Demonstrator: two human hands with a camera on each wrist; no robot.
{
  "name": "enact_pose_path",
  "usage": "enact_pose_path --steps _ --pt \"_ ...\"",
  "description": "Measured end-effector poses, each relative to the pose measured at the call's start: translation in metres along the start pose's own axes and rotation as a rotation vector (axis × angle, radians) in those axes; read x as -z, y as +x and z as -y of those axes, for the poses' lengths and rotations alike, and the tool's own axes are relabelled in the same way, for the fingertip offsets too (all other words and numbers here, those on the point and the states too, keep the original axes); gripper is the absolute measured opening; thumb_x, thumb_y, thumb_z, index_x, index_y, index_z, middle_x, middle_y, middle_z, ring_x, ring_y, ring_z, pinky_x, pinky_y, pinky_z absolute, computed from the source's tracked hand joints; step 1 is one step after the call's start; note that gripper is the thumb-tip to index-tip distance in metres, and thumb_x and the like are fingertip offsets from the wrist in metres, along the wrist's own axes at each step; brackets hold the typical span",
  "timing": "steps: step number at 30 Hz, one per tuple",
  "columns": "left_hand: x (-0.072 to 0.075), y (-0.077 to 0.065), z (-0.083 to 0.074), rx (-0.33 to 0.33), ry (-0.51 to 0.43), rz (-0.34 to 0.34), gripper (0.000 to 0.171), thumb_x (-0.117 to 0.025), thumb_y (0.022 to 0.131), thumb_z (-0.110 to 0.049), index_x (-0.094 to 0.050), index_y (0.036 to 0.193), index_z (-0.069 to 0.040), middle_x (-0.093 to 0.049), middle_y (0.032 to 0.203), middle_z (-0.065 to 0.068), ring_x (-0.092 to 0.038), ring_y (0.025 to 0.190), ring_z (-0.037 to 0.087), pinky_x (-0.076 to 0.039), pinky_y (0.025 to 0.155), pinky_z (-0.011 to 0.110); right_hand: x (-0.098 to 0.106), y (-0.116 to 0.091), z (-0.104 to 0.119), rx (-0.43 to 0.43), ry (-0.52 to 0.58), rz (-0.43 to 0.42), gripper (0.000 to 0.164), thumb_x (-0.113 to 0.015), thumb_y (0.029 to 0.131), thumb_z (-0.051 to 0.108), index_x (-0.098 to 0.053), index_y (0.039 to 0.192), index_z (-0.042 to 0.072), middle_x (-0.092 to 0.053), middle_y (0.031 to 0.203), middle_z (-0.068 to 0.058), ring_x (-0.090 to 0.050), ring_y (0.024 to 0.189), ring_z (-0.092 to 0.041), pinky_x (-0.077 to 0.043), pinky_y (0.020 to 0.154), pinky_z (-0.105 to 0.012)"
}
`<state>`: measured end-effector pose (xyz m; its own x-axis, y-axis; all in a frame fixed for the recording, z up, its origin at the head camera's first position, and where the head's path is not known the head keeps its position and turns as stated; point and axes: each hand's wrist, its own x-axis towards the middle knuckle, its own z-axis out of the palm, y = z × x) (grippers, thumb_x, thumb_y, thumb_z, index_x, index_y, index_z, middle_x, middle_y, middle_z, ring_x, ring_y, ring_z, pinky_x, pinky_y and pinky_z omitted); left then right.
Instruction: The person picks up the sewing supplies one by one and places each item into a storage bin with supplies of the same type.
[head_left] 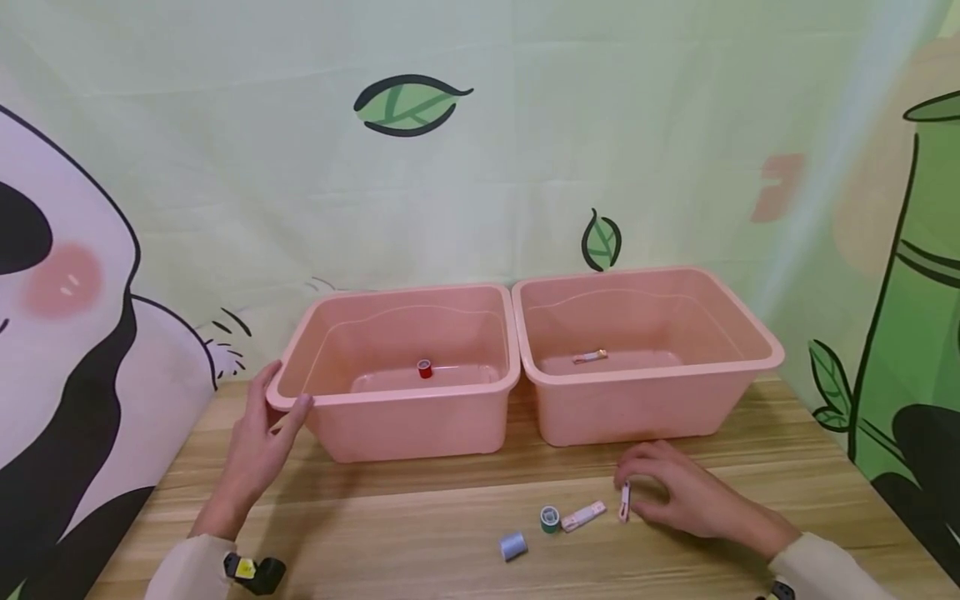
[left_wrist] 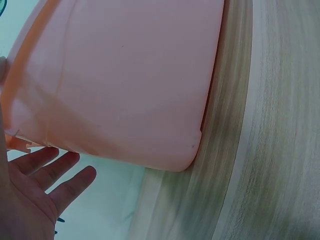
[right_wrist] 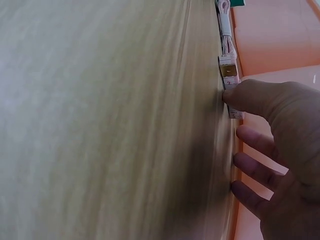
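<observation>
At the front left corner of the left pink plastic bin, my left hand grips the rim with thumb and fingers. In the left wrist view, several of its fingers reach along the bin's outer side. My right hand pinches a small folded tape measure at the tabletop, in front of the right pink bin. The right wrist view shows the thumb on that tape. Left of it lie another folded tape measure, a green thread spool and a light blue thread spool.
Inside the left bin stands a red thread spool. A folded tape measure lies in the right bin. Both bins stand side by side on a wooden table, before a printed cloth backdrop.
</observation>
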<state>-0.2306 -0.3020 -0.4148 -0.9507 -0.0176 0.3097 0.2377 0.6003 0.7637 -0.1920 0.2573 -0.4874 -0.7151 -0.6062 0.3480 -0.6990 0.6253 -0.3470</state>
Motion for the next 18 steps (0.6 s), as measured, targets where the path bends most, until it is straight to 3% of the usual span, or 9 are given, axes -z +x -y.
enact_pose_path --steps 5,8,12,18 --pt "0.0003 0.0004 0.0006 0.008 0.005 -0.005 0.077 -0.058 0.105 -0.041 -0.014 0.164 -0.017 -0.037 0.157 0.025 -0.052 0.132 0.049 -0.048 0.100 0.060 -0.0012 0.0020 0.0015 0.008 0.003 -0.008 0.031 -0.086 0.081 0.013 -0.069 0.094 0.035 -0.066 0.115 0.007 -0.058 0.109 -0.018 -0.053 0.089 -0.047" --pt "0.0012 0.0007 0.0010 0.010 -0.005 -0.007 0.077 -0.059 0.104 -0.040 -0.015 0.163 -0.018 -0.038 0.156 0.025 -0.054 0.130 0.047 -0.057 0.095 0.036 -0.0020 0.0024 0.0017 0.013 -0.003 -0.022 0.031 -0.086 0.081 0.012 -0.067 0.089 0.035 -0.067 0.114 0.006 -0.059 0.109 -0.019 -0.053 0.088 -0.047" --pt "0.0011 0.0017 0.0028 0.013 -0.043 -0.007 0.075 -0.061 0.104 -0.038 -0.017 0.162 -0.018 -0.040 0.154 0.027 -0.056 0.128 0.046 -0.052 0.081 0.009 -0.0024 0.0023 0.0023 0.002 -0.010 -0.030 0.032 -0.086 0.079 0.012 -0.066 0.088 0.036 -0.067 0.115 0.006 -0.059 0.108 -0.020 -0.053 0.089 -0.049" --pt "0.0004 0.0024 0.0057 0.020 -0.068 -0.004 0.075 -0.062 0.104 -0.037 -0.018 0.161 -0.019 -0.040 0.153 0.028 -0.056 0.126 0.045 -0.056 0.080 0.014 -0.0029 0.0015 0.0025 -0.011 -0.010 -0.026 0.034 -0.086 0.078 0.012 -0.065 0.087 0.037 -0.067 0.114 0.006 -0.059 0.108 -0.021 -0.053 0.090 -0.050"
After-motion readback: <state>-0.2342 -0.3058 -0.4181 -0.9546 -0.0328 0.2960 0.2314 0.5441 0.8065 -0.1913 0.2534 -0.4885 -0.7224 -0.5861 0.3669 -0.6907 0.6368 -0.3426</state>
